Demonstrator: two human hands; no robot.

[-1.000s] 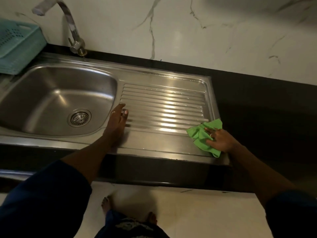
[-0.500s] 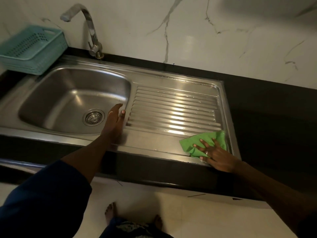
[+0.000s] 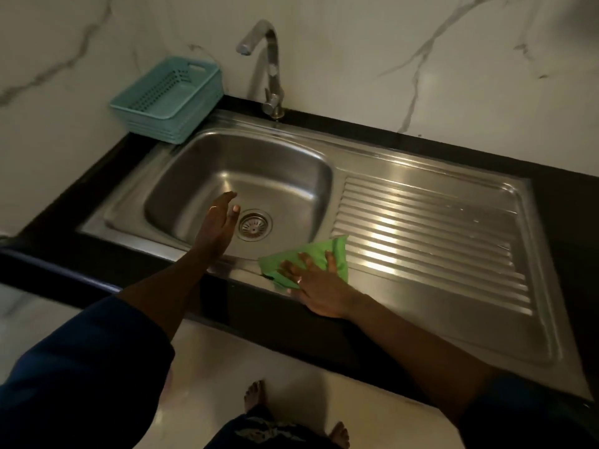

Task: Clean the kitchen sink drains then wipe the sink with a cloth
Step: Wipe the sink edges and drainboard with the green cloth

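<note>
A: Stage?
B: Wiping is judged to be in hand. The crumpled green cloth (image 3: 337,254) is pressed onto the front rim of the stainless-steel kitchen sink (image 3: 421,307). It lies at the near right corner of the basin (image 3: 233,170), where the ribbed draining board (image 3: 421,234) begins.

A: Drain?
B: The round metal drain strainer (image 3: 254,224) is seen seated in the basin floor. No debris is made out on it, so the drain step is taken as done. In this dim light that can't be confirmed.

A: Left to do?
B: The basin walls and the left rim are judged still to be wiped. A few glints, maybe drops, are noted on the far ribs.

A: Hands?
B: The right hand (image 3: 314,283) is laid flat on the cloth, palm down, fingers (image 3: 306,260) spread and straight, nothing gripped. The left hand (image 3: 217,222) is held wide and empty over the basin, turned on edge, fingers straight and together, just beside the strainer. Contact with the steel can't be told.

A: Anything else?
B: A curved chrome tap (image 3: 270,66) is fixed at the sink's back edge. A teal slotted plastic basket (image 3: 168,98) is set at the back left corner of the black worktop (image 3: 577,222).
</note>
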